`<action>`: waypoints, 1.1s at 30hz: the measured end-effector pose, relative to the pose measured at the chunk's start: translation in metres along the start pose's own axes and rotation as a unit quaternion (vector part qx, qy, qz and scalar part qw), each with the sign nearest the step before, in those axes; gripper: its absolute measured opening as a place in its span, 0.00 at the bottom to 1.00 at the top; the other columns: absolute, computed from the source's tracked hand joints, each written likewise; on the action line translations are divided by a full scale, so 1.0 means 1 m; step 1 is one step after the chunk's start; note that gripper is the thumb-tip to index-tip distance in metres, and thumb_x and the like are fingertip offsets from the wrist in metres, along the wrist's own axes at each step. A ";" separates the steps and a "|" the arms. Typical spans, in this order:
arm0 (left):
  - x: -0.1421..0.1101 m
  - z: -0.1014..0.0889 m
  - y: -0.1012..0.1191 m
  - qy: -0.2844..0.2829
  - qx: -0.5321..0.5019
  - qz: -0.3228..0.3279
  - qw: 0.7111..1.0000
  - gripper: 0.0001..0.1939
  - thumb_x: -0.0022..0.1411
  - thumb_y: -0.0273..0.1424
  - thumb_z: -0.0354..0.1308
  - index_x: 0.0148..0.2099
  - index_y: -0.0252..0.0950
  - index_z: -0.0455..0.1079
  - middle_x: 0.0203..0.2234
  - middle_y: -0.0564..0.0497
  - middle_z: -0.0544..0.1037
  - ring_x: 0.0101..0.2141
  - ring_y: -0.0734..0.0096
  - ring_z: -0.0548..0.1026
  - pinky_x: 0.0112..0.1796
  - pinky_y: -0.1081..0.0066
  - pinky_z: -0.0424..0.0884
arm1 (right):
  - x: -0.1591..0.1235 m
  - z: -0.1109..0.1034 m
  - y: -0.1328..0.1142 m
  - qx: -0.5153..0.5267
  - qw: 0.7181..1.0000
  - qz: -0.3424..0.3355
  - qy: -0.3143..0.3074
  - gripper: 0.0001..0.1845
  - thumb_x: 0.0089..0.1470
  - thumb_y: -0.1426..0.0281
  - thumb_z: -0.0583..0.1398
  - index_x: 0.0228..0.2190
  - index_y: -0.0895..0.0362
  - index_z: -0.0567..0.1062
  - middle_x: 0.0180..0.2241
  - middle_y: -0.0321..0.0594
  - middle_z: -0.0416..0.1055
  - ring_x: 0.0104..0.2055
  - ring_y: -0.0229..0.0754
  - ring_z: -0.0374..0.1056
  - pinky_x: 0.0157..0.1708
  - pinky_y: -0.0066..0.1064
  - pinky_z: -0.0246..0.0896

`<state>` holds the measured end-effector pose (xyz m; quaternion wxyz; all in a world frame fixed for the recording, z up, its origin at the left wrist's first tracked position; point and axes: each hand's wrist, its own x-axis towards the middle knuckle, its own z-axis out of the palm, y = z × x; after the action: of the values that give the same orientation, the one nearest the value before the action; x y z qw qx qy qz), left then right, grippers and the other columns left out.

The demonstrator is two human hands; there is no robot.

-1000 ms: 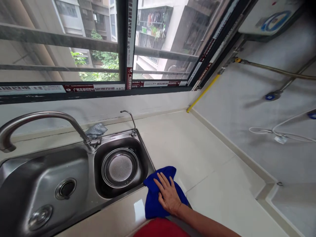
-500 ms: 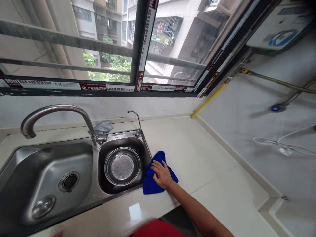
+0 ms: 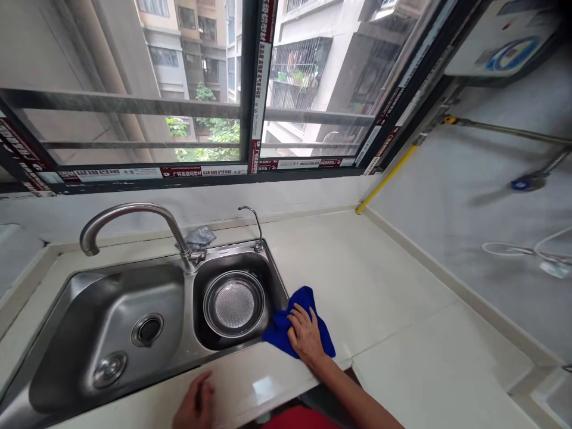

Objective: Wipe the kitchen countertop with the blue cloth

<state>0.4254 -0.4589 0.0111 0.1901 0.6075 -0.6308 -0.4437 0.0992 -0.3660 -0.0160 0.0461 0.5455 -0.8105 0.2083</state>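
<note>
Wiping of the counter [image 3: 357, 268] is judged to be under way, prob. mid-course, w/ no sign of a finish. The blue cloth [image 3: 279, 333] is laid out, bunched in places, at the near R corner of the sink [image 3: 190, 316]; its L end is lapped over the rim, the rest is spread on the counter. It is pressed from above by the R hand [image 3: 306, 337], w/ fingers slightly spread and bent a little, laid over the fabric rather than pinched on it. The L hand [image 3: 196, 400] is held low at the near counter edge, partly cut off by the frame; its fingers seem loosely curled, but blur is too strong for more, and nothing held can be made out.

As for what's done: only the cloth's placing can be confirmed. Which parts have been wiped can't be told, b/c no clear wet trail is shown; the bright patch on the near strip is prob. just reflected light. The far R stretch and the near strip are mostly uncovered by the cloth, so may be left to do. The round pan [image 3: 235, 304] is set in the R basin, apart from the cloth.
</note>
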 end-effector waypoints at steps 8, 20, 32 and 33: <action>0.013 0.115 0.122 -0.160 0.070 0.337 0.925 0.22 0.69 0.37 0.40 0.56 0.40 0.69 0.52 0.46 0.80 0.54 0.71 0.76 0.58 0.65 0.74 | -0.022 -0.004 0.008 0.002 0.999 -0.045 0.021 0.25 0.62 0.74 0.50 0.60 0.55 0.64 0.58 0.44 0.71 0.66 0.49 0.58 0.67 0.58 0.45; 0.013 0.212 0.150 -0.174 0.281 0.260 0.907 0.31 0.68 0.36 0.42 0.66 0.20 0.53 0.64 0.25 0.62 0.65 0.42 0.61 0.62 0.48 0.66 | -0.027 -0.010 0.059 -0.049 0.998 -0.020 0.019 0.32 0.65 0.73 0.49 0.68 0.50 0.51 0.66 0.41 0.60 0.71 0.50 0.49 0.67 0.59 0.45; 0.098 0.253 0.179 -0.159 0.153 0.083 0.972 0.32 0.69 0.38 0.39 0.70 0.26 0.45 0.69 0.30 0.54 0.68 0.51 0.56 0.65 0.53 0.62 | 0.078 0.013 0.062 -0.063 0.998 -0.008 -0.030 0.32 0.64 0.71 0.49 0.67 0.57 0.53 0.68 0.42 0.55 0.73 0.52 0.41 0.69 0.57 0.45; 0.106 0.255 0.183 -0.153 0.149 0.079 0.974 0.33 0.69 0.38 0.38 0.70 0.25 0.44 0.70 0.30 0.53 0.68 0.51 0.55 0.66 0.54 0.61 | 0.089 0.015 0.064 -0.057 0.998 -0.007 -0.034 0.31 0.64 0.71 0.49 0.67 0.57 0.53 0.68 0.42 0.56 0.73 0.52 0.40 0.68 0.57 0.45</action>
<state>0.0967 -0.4984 -0.0120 0.0335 0.5019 -0.7575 -0.4161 0.0080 -0.4281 -0.0211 0.0509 0.5540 -0.8187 0.1425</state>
